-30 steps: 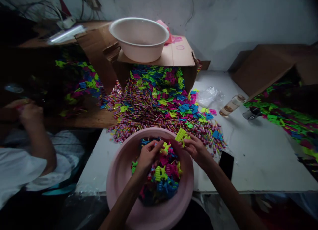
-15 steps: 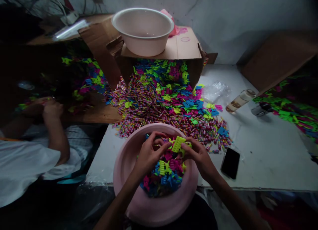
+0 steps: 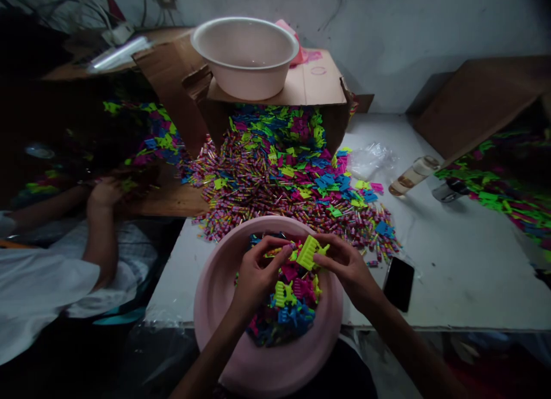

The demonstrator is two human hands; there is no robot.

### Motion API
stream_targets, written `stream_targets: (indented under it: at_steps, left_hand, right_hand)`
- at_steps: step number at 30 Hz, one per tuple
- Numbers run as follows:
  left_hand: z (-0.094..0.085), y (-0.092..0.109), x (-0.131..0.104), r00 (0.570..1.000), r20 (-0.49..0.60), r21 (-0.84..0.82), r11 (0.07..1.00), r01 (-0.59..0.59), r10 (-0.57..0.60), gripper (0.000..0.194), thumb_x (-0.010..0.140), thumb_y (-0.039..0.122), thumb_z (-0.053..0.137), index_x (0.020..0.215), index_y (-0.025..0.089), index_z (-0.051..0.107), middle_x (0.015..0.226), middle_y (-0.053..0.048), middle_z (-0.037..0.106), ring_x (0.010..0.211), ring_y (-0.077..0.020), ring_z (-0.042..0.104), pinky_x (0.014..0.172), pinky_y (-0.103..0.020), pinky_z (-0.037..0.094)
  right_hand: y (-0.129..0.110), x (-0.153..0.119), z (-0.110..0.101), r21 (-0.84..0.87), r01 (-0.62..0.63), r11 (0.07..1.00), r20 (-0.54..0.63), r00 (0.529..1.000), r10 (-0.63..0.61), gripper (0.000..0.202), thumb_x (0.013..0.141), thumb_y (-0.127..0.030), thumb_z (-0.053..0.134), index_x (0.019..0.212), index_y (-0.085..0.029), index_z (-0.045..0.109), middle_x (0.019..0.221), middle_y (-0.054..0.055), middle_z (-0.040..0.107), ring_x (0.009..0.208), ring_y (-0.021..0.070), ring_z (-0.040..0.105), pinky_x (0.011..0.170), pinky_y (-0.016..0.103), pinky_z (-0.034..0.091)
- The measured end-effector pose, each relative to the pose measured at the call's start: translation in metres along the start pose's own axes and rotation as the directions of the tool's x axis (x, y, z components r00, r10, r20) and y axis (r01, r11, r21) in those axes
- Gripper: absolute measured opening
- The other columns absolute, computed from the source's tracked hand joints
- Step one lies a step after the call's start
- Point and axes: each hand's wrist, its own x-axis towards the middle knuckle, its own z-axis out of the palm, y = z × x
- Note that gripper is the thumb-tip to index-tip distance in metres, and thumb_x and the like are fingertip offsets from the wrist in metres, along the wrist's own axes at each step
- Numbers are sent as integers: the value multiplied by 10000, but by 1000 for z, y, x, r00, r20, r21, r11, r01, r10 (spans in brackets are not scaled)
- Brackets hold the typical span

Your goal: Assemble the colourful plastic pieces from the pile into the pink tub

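Note:
Between finger and thumb, my right hand [image 3: 346, 265] holds a yellow-green comb-shaped plastic piece [image 3: 306, 253] over a pink basin [image 3: 215, 293]. My left hand [image 3: 261, 267] is closed beside it, pinching a small striped, colourful piece [image 3: 293, 247] at the fingertips, close to the yellow-green one. Beneath both hands, the basin holds a heap of blue, pink and yellow plastic pieces [image 3: 295, 314]. Behind the basin's rim spreads a large pile of small striped pieces [image 3: 241, 186].
A white basin [image 3: 245, 80] stands on a cardboard box [image 3: 316, 86] at the back. On the white table [image 3: 465, 261] are a phone [image 3: 399, 284], a bottle [image 3: 414, 175], a metal cup [image 3: 450, 190] and clear plastic [image 3: 372, 161]. Another person's hand [image 3: 105, 192] is at left.
My left fingers have closed in, and a small striped piece now shows at their tips. The yellow-green piece has tilted slightly in my right hand. The other person's hand has moved right.

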Motion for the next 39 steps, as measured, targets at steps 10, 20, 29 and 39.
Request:
stream_targets:
  at_steps: [10, 20, 29, 39]
  left_hand:
    - [-6, 10, -6, 988, 62, 258, 954, -156, 145, 232, 862, 350, 731, 1029, 190, 746, 792, -33, 714, 650, -162, 627, 611, -234, 498]
    - [-6, 19, -9, 925, 148, 479, 792, -378, 351, 219, 878, 259, 715, 1092, 235, 757, 901, -23, 738, 542, -114, 472, 565, -235, 382]
    - [-7, 10, -14, 978, 6, 336, 921, -198, 208, 245, 819, 328, 774, 1039, 221, 769, 858, -48, 748, 637, -184, 632, 574, -254, 450]
    - [-7, 8, -34, 921, 93, 568, 740, -361, 378, 94, 889, 288, 712, 929, 210, 746, 841, -49, 754, 733, -196, 681, 700, -261, 504]
  right_hand:
    - [-1, -4, 6, -247, 109, 963, -34, 992, -121, 299, 870, -455, 729, 1082, -255, 665, 990, 24, 711, 835, 190, 694, 765, 290, 575]
    - [-2, -6, 5, -303, 150, 941, -8, 987, -160, 247, 877, -444, 720, 1025, -250, 679, 955, 23, 709, 806, 196, 684, 717, 282, 566]
    - [-7, -13, 11, -352, 170, 921, 14, 984, -176, 204, 903, -418, 694, 1033, -261, 677, 934, 7, 725, 808, 189, 709, 715, 263, 556]
    - [8, -18, 9, -552, 369, 748, 142, 925, -352, 119, 909, -312, 683, 1021, -271, 676, 945, 28, 751, 802, 214, 731, 747, 295, 565]
